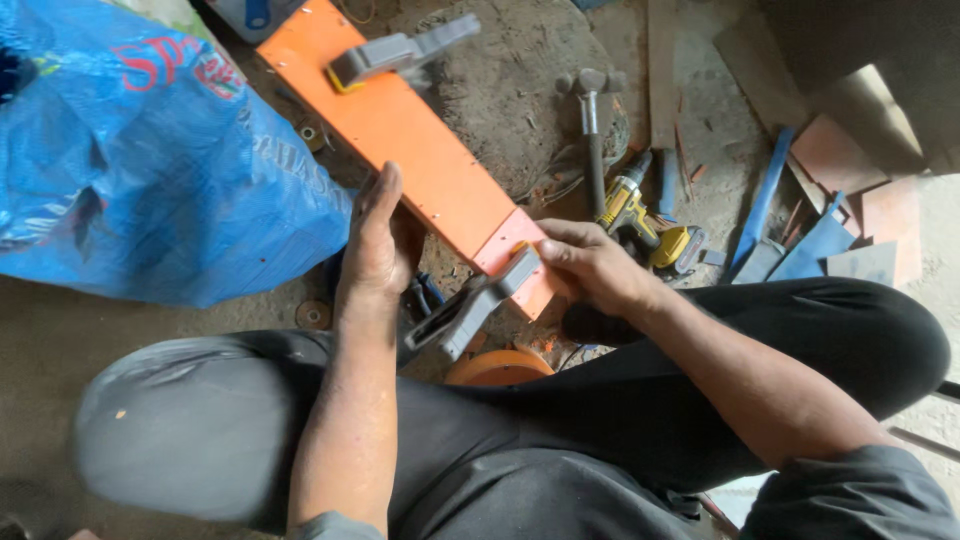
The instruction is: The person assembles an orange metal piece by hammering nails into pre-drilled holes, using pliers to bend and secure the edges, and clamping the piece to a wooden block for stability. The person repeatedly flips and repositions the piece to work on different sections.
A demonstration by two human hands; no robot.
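Item: long orange board (420,150), lying across the dirt floor before my knees. My left hand (375,245) rests flat, fingers spread along its edge; my right hand (590,265) pinches the grey clamp (475,305) at its near end. Blue printed sack (150,150) at left.

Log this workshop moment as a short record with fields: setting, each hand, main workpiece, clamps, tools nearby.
setting: person seated on a dusty floor, seen from above
left hand: flat and open against the left edge of the orange board
right hand: fingers on the board's near end, beside the near grey clamp
clamps: near grey clamp on the near end; far grey clamp on the far end
tools nearby: hammer, yellow cordless drill
other: blue sack to the left
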